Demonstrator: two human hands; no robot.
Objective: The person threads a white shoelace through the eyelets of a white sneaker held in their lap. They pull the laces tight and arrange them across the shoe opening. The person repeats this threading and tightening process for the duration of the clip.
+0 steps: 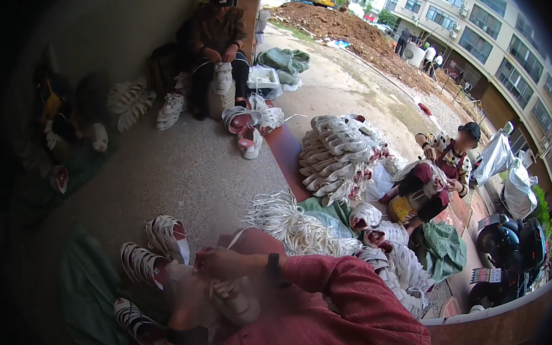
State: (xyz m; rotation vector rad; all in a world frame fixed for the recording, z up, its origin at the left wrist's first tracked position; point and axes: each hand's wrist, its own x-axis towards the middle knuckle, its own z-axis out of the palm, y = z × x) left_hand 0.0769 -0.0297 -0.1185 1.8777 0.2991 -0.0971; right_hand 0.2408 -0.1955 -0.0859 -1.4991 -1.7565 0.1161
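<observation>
A pale lace-up shoe (236,302) rests in my lap, its front toward the lower edge and partly blurred. Above its opening my right hand (221,261) is closed, fingers curled together, with a short length of white shoelace (234,238) standing out beside it. My left hand (190,299) is at the shoe's left side. Blur hides its fingers, so their grip cannot be made out. Close by on the left lie several white strappy shoes with red insoles, among them an upper one (167,237) and a lower one (133,320).
A heap of white laces (291,225) lies ahead to the right, before a tall stack of shoes (334,157). More shoes (399,260) sit at my right. Two people handle shoes, one far ahead (220,57), one at right (438,170). Green cloth (89,295) lies left.
</observation>
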